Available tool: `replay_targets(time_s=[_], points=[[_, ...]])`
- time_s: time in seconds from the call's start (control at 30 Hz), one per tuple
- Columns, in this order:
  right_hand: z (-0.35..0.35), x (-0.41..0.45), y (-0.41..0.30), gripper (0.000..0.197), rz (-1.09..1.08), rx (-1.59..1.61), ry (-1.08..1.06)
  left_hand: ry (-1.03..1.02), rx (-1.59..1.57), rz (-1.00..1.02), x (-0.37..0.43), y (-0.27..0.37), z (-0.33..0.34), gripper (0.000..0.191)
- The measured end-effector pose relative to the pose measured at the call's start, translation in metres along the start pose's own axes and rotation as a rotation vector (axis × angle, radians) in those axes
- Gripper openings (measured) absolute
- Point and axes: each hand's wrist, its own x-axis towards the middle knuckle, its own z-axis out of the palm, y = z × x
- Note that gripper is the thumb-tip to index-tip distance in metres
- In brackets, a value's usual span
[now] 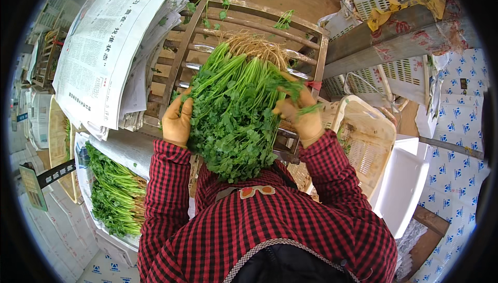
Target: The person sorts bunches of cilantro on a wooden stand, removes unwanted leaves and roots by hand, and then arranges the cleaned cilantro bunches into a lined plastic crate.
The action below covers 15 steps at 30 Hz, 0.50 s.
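Note:
A large bunch of fresh cilantro [237, 119] lies on a slatted metal rack, its pale roots at the far end and its leaves towards me. My left hand [178, 117], in a tan glove, rests against the bunch's left side with its thumb up; whether it grips any stems is not clear. On the right side my right hand [301, 113], gloved too and blurred, has a few loose cilantro sprigs [290, 86] between its fingers. More cilantro [116, 189] lies in a paper-lined box at the lower left.
A thick stack of newspapers [113, 45] covers the left part of the metal rack [181, 49]. Stray sprigs [285, 20] lie on its far slats. At the right are an empty plastic basket [363, 143], a white foam box [404, 182] and a metal beam [393, 38].

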Motion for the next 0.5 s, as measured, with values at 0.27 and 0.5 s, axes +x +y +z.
replay_targets(time_s=[0.27,0.5], points=[[0.046,0.016,0.02,0.054,-0.235,-0.581,0.02,0.114,0.037,-0.034,0.019,-0.016,-0.016,0.036],[-0.01,0.018,0.046,0.025,0.229,0.44,0.275,0.183,0.57,0.572,-0.025,0.087,0.005,0.048]])
